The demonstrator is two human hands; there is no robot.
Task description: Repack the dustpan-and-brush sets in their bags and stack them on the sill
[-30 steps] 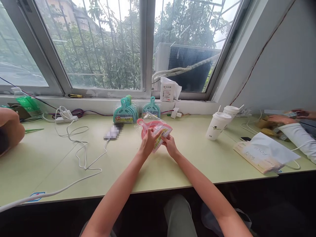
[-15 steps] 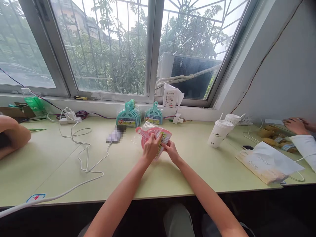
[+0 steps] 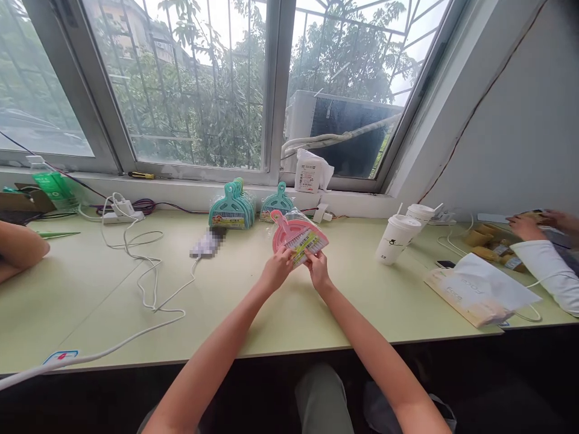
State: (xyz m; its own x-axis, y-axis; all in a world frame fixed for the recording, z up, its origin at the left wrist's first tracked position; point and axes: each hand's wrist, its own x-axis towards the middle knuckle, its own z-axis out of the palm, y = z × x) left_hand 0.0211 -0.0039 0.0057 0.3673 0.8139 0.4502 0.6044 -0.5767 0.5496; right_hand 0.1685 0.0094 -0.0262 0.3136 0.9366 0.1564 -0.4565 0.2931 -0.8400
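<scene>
A pink mini dustpan and brush set (image 3: pixel 297 231) in clear plastic wrap is held up over the table, its handle pointing to the upper left. A yellow label strip runs across the bristles. My left hand (image 3: pixel 277 269) pinches the lower left edge of the set. Gripping the bottom edge on the other side is my right hand (image 3: pixel 319 270), its fingertips near the label. Behind it, a row of teal dustpan sets (image 3: pixel 230 208) leans upright by the sill, with more teal sets (image 3: pixel 274 206) just to the right.
White cables (image 3: pixel 156 271) and a power strip (image 3: pixel 123 214) lie left, near a partly blurred object (image 3: pixel 205 244). White cups (image 3: pixel 397 240) with straws stand right, then a tissue pack (image 3: pixel 474 289). Another person's arm (image 3: pixel 20 250) rests left; a co-worker's hands (image 3: pixel 527 226) are far right.
The pink set has turned so its label faces me more squarely and its handle points further up. My left hand has shifted from across its front to the lower edge.
</scene>
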